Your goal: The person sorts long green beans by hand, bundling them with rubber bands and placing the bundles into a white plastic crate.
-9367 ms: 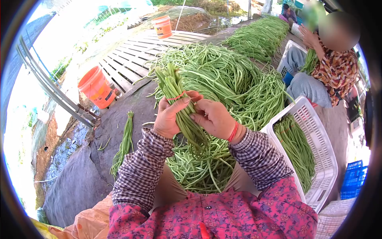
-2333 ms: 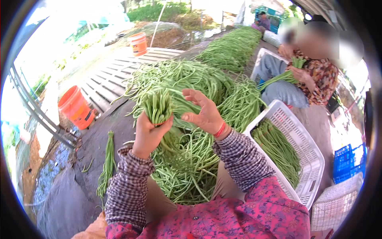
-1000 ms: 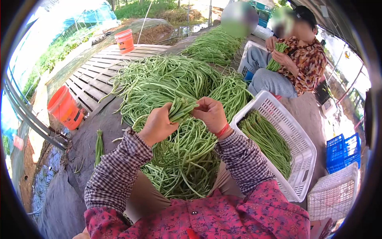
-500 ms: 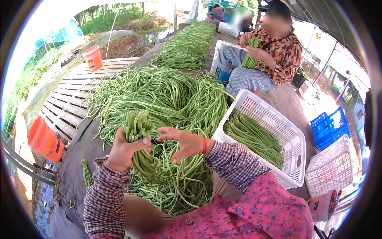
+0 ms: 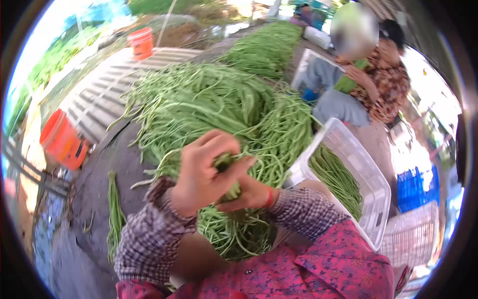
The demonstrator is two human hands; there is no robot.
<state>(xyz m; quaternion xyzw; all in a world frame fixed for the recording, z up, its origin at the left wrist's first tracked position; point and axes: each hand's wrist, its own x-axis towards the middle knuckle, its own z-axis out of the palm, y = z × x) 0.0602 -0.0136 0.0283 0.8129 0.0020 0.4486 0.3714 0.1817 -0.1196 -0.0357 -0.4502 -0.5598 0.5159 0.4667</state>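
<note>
In front of my lap, my left hand (image 5: 204,172) curls round the top of a bunch of long green beans (image 5: 232,191), its fingers wrapped over the ends. Just below and to the right, my right hand (image 5: 250,193), with a red band at the wrist, closes round the same bunch. Most of the bunch is hidden by the two hands, and motion blurs them slightly. Behind and beneath them spreads a large heap of loose long beans (image 5: 199,107).
At right stands a white crate (image 5: 366,164) holding long beans. A small bean bunch (image 5: 115,214) lies on the dark ground sheet at left, near an orange bucket (image 5: 62,139). Across the heap sits a co-worker (image 5: 383,92) with beans in hand. A blue crate (image 5: 418,189) is far right.
My left hand has carried the bunch to the right and turned over it. My right hand, earlier spread beside it, has closed on it. The whole view has shifted.
</note>
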